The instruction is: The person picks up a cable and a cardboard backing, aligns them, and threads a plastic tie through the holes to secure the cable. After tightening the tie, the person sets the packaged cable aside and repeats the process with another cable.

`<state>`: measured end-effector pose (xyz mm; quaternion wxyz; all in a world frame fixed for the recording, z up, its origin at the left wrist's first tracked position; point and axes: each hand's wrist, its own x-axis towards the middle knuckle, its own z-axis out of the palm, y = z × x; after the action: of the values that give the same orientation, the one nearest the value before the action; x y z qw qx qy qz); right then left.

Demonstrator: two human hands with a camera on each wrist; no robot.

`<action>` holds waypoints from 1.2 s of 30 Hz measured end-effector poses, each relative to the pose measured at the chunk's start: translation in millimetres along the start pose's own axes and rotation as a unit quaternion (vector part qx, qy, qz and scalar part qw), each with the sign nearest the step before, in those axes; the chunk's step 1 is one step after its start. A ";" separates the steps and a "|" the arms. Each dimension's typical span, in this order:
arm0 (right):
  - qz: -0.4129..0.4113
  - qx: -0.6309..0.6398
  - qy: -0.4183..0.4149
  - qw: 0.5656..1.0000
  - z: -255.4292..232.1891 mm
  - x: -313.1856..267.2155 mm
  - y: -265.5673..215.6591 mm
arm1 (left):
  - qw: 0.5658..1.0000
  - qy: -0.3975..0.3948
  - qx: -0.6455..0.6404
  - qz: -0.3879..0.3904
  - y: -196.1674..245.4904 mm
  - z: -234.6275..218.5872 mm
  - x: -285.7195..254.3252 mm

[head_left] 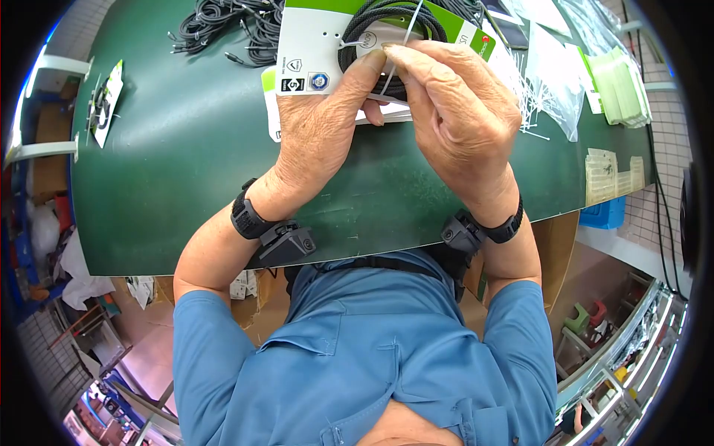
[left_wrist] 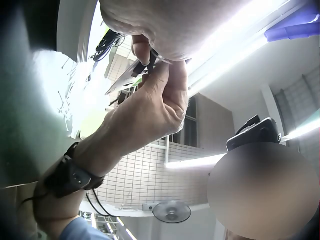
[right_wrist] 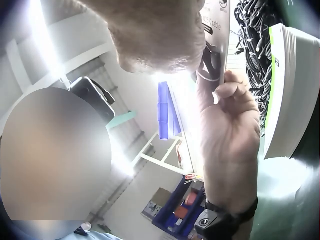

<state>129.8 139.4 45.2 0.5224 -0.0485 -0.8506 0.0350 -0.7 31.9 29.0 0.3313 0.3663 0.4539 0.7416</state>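
In the head view, my left hand holds a white and green printed card with a coiled black cable lying on its face. The left thumb presses down on the coil. A thin white zip tie crosses the coil and runs past its top edge. My right hand pinches at the tie over the coil, thumb and forefinger meeting close to the left thumb tip. From the right wrist view, the card stands on edge, with a white tie end sticking out by the left fingers.
Bundled black cables lie at the back of the green table. More cards sit under the hands. Loose white zip ties and a clear plastic bag lie right, beside stacked green cards. Another cable card lies far left.
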 end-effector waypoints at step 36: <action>-0.066 0.029 0.041 0.997 -15.8 -12.6 -18.1 | 0.998 0.032 -0.059 -0.007 13.1 8.1 -2.7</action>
<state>148.7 120.1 43.2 0.5595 0.0213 -0.8283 0.0227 5.4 28.3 42.9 0.3425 0.3191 0.4221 0.7764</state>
